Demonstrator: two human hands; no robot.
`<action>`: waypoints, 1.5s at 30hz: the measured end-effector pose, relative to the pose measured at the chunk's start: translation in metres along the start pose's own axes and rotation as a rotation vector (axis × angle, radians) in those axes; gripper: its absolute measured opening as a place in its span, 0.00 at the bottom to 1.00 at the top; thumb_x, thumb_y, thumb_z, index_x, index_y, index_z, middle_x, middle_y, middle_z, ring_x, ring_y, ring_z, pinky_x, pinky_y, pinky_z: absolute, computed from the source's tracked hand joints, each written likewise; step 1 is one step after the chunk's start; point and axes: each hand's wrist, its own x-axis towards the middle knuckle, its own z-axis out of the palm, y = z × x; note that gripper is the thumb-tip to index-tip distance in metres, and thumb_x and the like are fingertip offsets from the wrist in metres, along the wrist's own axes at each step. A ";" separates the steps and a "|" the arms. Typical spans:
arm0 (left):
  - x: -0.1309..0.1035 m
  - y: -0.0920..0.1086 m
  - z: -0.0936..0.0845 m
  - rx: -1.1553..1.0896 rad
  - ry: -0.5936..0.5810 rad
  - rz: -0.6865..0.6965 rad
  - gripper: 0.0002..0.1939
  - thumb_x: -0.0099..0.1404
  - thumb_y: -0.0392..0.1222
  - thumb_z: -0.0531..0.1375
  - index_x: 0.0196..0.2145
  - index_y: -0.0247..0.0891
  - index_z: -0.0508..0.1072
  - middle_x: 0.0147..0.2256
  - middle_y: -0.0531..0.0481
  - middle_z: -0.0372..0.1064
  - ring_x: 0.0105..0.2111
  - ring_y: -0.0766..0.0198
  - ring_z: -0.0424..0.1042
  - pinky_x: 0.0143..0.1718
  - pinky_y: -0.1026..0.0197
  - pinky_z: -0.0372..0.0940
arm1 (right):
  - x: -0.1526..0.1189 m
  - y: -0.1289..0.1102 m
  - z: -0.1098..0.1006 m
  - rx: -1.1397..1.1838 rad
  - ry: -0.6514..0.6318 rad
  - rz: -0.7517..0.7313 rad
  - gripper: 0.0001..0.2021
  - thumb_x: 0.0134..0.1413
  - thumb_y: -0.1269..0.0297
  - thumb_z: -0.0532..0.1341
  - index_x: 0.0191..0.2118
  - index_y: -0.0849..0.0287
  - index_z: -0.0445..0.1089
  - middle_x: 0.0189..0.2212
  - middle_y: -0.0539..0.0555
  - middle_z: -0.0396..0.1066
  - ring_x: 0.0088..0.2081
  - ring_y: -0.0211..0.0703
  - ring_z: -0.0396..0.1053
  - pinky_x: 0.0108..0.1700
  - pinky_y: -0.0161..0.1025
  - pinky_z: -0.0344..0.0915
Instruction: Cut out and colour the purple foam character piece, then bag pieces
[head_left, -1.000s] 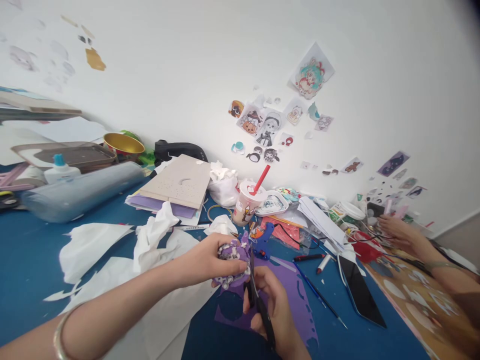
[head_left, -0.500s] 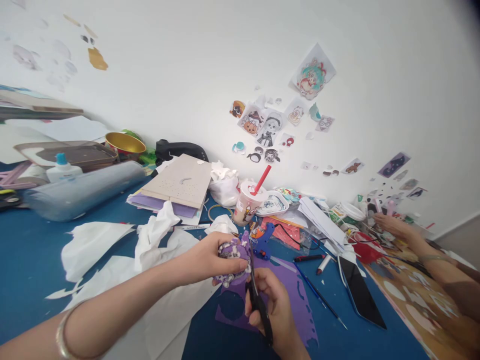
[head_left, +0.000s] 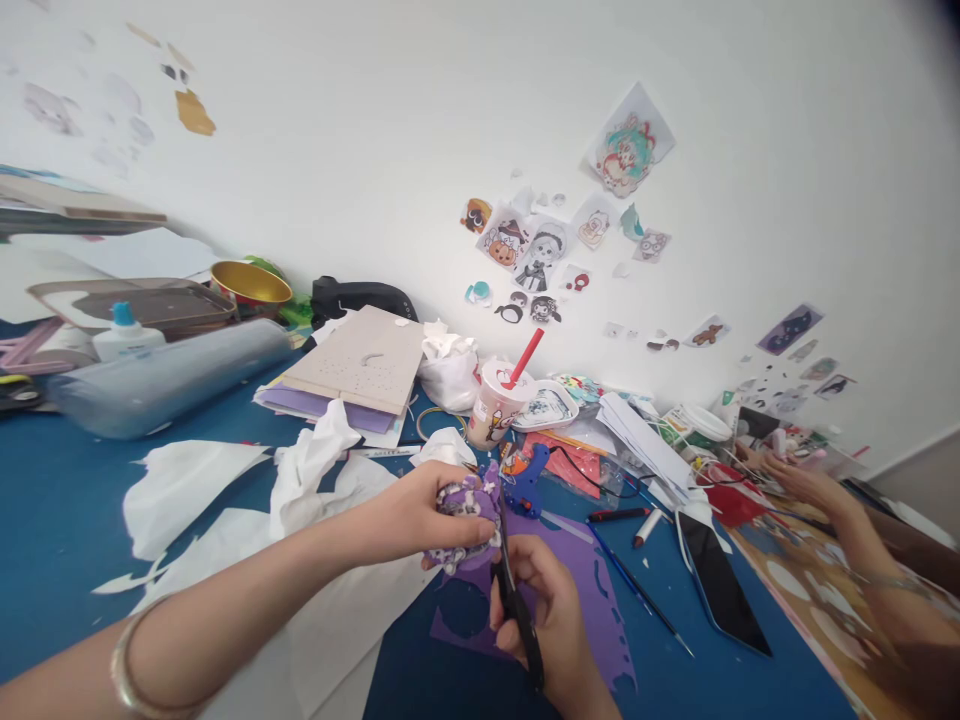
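My left hand (head_left: 442,515) grips a small purple and white decorated craft piece (head_left: 469,525), thumb on its face. Black-handled scissors (head_left: 517,610) are in my right hand (head_left: 551,600), with the fingers around the handles. Their blades point upward along the right edge of the craft piece; whether they are cutting into it I cannot tell. Beneath both hands lies a purple sheet (head_left: 592,610) with shapes cut out of it. Just behind the craft piece rests a blue glue gun (head_left: 529,485).
A drink cup (head_left: 495,410) with a red straw stands behind my hands. White paper scraps (head_left: 187,490) spread to the left. Pens, a thin brush (head_left: 652,600) and a phone (head_left: 724,585) lie right. Another person's hand (head_left: 795,480) reaches over clutter at far right.
My hands, the craft piece and the scissors stay almost in place. At far right the other person's hand and arm have shifted slightly lower.
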 end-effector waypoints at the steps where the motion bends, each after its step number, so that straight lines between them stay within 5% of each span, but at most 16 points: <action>1: 0.000 0.000 0.000 -0.001 0.001 0.002 0.14 0.56 0.46 0.62 0.22 0.36 0.64 0.17 0.59 0.59 0.16 0.74 0.58 0.16 0.72 0.56 | 0.000 0.001 0.000 -0.001 0.005 0.002 0.34 0.29 0.38 0.67 0.39 0.58 0.65 0.19 0.48 0.66 0.23 0.39 0.62 0.23 0.33 0.57; 11: -0.001 0.003 0.002 0.043 -0.001 -0.017 0.12 0.56 0.45 0.60 0.22 0.36 0.64 0.16 0.59 0.58 0.15 0.74 0.58 0.16 0.71 0.55 | 0.004 -0.016 0.002 0.024 -0.061 0.036 0.41 0.23 0.28 0.60 0.39 0.59 0.64 0.19 0.48 0.65 0.22 0.37 0.58 0.25 0.34 0.55; 37: -0.001 -0.003 -0.004 -0.041 -0.036 -0.082 0.13 0.54 0.47 0.62 0.23 0.36 0.66 0.16 0.58 0.60 0.14 0.73 0.59 0.14 0.71 0.57 | 0.004 0.011 0.001 0.011 0.105 -0.033 0.35 0.20 0.34 0.67 0.32 0.58 0.67 0.15 0.46 0.64 0.18 0.36 0.60 0.22 0.33 0.57; 45: -0.001 0.000 -0.003 -0.084 -0.056 -0.060 0.14 0.54 0.49 0.64 0.26 0.35 0.70 0.17 0.58 0.61 0.15 0.73 0.59 0.14 0.71 0.57 | 0.005 -0.006 0.000 0.077 0.023 -0.023 0.40 0.20 0.30 0.64 0.37 0.58 0.65 0.19 0.50 0.67 0.22 0.39 0.61 0.24 0.35 0.58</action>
